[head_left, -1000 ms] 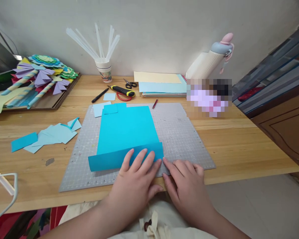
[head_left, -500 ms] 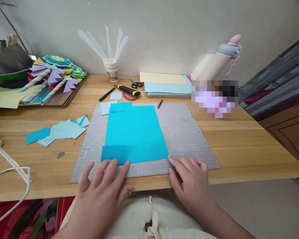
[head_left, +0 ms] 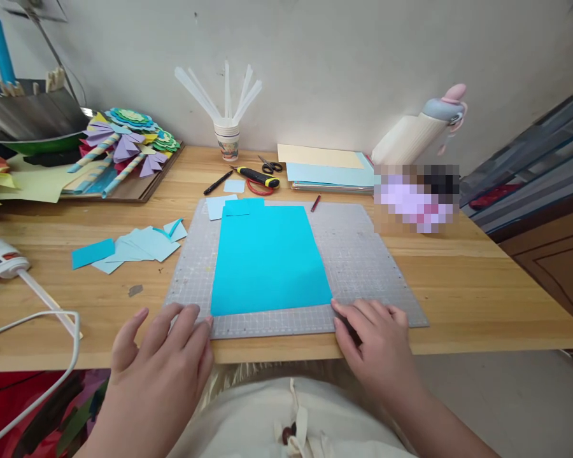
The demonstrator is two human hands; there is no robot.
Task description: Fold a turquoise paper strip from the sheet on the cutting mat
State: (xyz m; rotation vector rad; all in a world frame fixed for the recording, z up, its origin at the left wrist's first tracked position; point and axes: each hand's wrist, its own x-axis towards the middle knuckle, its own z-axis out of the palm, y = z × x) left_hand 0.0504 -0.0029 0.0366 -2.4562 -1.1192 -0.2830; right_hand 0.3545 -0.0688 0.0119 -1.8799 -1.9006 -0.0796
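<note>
A bright blue sheet of paper lies flat on the grey cutting mat, with a small blue piece of paper over its top left corner. My right hand rests at the mat's front, index fingertip on the sheet's lower right corner and thumb apart from it. At the lower left corner, my left hand hovers or rests over the mat's edge, fingers bent and apart, little finger raised. What lies beneath its palm is hidden.
Left lie pale blue cards, a blue card and a glue gun with its cord. Behind the mat are a utility knife, scissors, a black pen, a paper cup and stacked paper.
My left hand has moved left off the sheet's bottom edge. The darker blue strip along that edge no longer shows. My right hand stays at the corner; the view has shifted left.
</note>
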